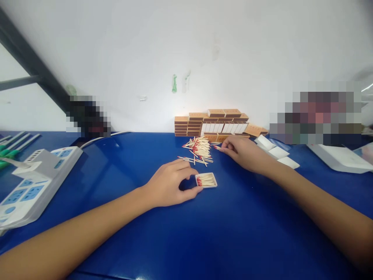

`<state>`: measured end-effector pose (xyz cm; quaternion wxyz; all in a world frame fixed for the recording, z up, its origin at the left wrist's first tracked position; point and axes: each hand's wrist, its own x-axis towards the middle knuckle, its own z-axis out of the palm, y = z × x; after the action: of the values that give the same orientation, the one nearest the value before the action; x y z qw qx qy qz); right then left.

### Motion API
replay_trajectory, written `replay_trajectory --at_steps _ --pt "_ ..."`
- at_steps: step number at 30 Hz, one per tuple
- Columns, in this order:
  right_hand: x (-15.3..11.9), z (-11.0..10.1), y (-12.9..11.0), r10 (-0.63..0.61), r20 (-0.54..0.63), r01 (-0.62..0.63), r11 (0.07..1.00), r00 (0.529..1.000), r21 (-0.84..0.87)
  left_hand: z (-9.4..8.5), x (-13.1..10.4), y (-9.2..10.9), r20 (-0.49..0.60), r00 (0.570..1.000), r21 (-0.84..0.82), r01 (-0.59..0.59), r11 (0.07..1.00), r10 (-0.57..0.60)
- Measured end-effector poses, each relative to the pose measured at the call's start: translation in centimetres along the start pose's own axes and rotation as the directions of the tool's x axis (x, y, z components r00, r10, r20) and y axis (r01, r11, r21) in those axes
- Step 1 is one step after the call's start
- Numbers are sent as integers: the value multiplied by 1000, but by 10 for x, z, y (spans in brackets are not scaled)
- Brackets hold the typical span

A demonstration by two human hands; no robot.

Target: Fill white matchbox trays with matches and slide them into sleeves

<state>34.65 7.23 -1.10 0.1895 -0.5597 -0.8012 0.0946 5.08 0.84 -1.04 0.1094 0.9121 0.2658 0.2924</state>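
My left hand (pixel 169 182) rests on the blue table (pixel 122 163), thumb and fingers pinching the left end of a small white matchbox tray (pixel 207 180) that holds several red-tipped matches. My right hand (pixel 243 152) reaches past it to the edge of a loose pile of matches (pixel 199 149), fingertips closed on a match or two at the pile's right side.
Stacked brown matchboxes and white trays (pixel 215 122) line the wall behind the pile. Loose white trays (pixel 276 151) lie to the right of my right hand. A white power strip (pixel 32 182) sits at far left, a white flat object (pixel 339 157) at far right.
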Motion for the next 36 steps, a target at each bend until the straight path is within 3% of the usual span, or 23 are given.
replay_trajectory --at_steps 9,14,23,36 --pt "-2 0 3 4 5 -4 1000 1000 0 0 1 0 -1 1000 -7 7 1000 -7" --pt "-2 4 7 -51 -101 49 999 994 -21 1 0 -1 11 1000 10 7 1000 -7" --pt "-3 -1 1 7 6 -7 1000 1000 -23 0 0 -1 7 1000 11 2 1000 -2" --pt "-16 -3 4 -92 40 93 995 995 -19 3 -2 -4 19 1000 0 10 1000 -10"
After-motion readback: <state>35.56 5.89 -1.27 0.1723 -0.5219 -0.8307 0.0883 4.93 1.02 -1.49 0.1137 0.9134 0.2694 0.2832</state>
